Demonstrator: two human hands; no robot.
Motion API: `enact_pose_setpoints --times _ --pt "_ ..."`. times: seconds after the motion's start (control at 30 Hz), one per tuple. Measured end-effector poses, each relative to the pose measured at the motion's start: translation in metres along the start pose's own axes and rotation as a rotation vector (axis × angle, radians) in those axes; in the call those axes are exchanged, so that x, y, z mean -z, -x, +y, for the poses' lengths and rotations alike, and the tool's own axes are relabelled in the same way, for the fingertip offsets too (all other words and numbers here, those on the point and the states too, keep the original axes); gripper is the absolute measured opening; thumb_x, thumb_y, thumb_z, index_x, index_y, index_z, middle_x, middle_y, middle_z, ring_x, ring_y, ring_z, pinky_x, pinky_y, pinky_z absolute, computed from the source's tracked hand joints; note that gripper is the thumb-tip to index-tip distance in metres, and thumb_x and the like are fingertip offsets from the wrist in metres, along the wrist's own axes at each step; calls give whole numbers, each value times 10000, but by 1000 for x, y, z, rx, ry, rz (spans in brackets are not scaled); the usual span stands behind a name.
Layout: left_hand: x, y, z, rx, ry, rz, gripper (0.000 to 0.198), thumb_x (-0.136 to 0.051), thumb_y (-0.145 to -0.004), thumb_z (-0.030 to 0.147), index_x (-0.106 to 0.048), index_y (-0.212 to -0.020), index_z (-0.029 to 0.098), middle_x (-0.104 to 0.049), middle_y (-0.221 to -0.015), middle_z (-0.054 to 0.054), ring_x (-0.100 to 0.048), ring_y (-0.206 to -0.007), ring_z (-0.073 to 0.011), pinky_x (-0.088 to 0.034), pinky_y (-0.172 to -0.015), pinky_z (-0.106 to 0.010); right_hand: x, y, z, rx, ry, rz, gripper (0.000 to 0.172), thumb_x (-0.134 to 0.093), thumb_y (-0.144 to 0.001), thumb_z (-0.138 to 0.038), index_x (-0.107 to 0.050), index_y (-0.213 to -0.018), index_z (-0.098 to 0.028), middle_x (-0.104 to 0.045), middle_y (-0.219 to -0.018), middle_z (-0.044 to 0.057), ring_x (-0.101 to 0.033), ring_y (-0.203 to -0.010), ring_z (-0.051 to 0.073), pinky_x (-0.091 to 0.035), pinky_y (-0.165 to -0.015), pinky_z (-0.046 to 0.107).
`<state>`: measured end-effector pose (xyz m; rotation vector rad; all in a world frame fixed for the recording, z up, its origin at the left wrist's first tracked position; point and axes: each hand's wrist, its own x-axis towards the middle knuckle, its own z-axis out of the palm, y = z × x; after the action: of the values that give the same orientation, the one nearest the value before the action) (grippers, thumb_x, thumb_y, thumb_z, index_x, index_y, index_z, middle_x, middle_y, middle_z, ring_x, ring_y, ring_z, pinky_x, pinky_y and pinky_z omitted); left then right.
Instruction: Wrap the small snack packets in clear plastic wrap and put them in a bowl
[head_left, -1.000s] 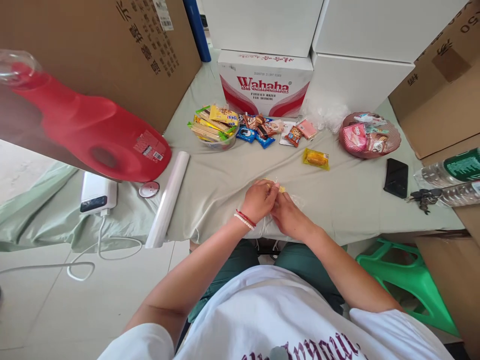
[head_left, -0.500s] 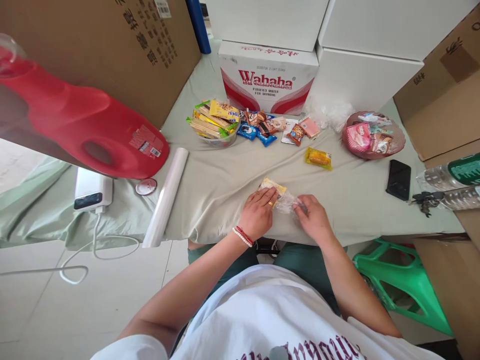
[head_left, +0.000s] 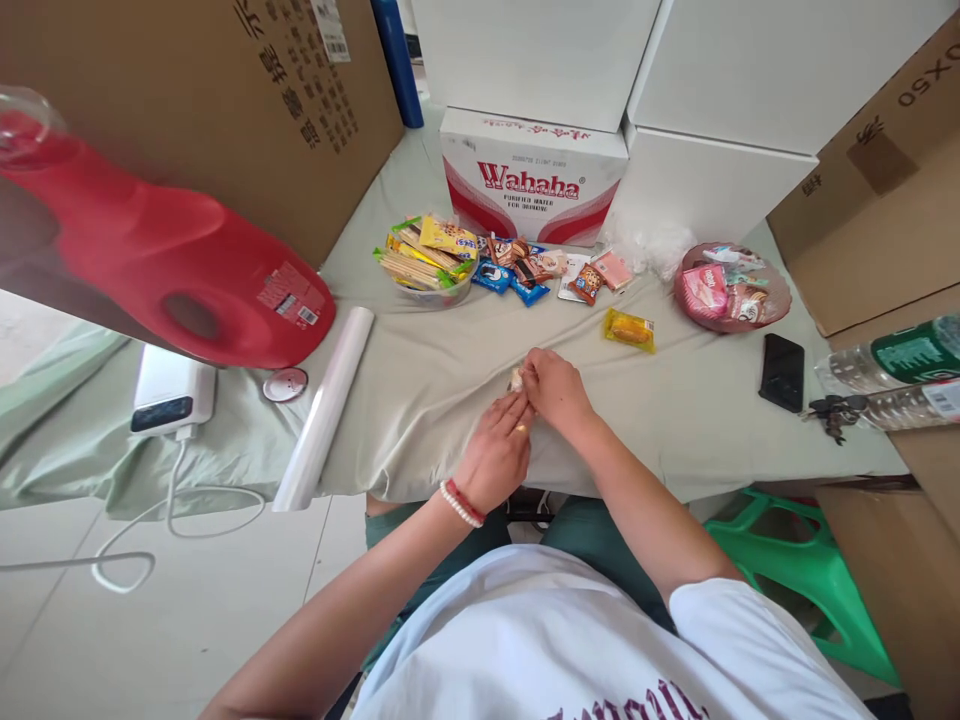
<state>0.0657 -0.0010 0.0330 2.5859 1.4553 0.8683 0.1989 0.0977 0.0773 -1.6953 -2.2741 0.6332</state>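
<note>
A small snack (head_left: 515, 380) in clear plastic wrap lies near the front of the cloth-covered table, mostly hidden by my hands. My left hand (head_left: 495, 450), with a ring and bracelets, presses its fingers together against the near side of the snack. Over its right side, my right hand (head_left: 555, 392) is closed with the fingertips pinching the wrap. The two hands touch each other. Beyond them to the right lies a yellow-wrapped snack cake (head_left: 628, 330), apart from both hands.
A plastic tub of snack sticks (head_left: 427, 268), loose snack packets (head_left: 525, 270) and a pink bowl of snacks (head_left: 731, 290) stand at the back. A plastic film roll (head_left: 326, 410) and red jug (head_left: 225, 270) are left; a phone (head_left: 782, 372) and bottles (head_left: 900, 355) are right.
My right hand has swung left and forward, bringing the clear wrap over the snack and up against my left hand. My left hand has slid slightly toward me and left.
</note>
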Motion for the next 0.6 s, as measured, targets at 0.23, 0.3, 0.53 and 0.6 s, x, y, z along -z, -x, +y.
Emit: enact_pose_setpoints --times 0.23,0.3,0.53,0.6 --pt "32 44 -37 103 -70 92 309 -549 -907 90 -698 -1152 205 -727 -1315 -113 -551 -1398 -332 -437 -1153 -594 -17 27 -4 201 270 77 442 -666 -955 -547 -646 -1204 -182 -610 -1181 147 -503 -1111 321 -456 -897 421" --pt "26 47 -46 175 -99 86 226 -554 -908 114 -708 -1053 194 -735 -1281 -126 -568 -1370 -351 -455 -1125 -597 -20 31 -8 220 312 76 469 -729 -920 -500 -639 -1247 -175 -613 -1211 153 -492 -1113 327 -456 -914 449" --pt "6 42 -49 205 -124 57 252 -518 -922 118 -666 -1120 165 -726 -1245 -161 -637 -1281 -320 -493 -1086 -520 11 36 42 141 4 221 366 -517 -1044 -324 -633 -1382 -248 -621 -1381 119 -525 -1252 278 -451 -1077 411" --pt "6 43 -48 192 -137 65 250 -520 -920 111 -659 -1121 168 -733 -1231 -158 -656 -1254 -314 -505 -1065 -503 45 28 85 80 -99 363 374 -477 -1059 -367 -646 -1369 -245 -646 -1354 111 -569 -1257 259 -462 -1074 392"
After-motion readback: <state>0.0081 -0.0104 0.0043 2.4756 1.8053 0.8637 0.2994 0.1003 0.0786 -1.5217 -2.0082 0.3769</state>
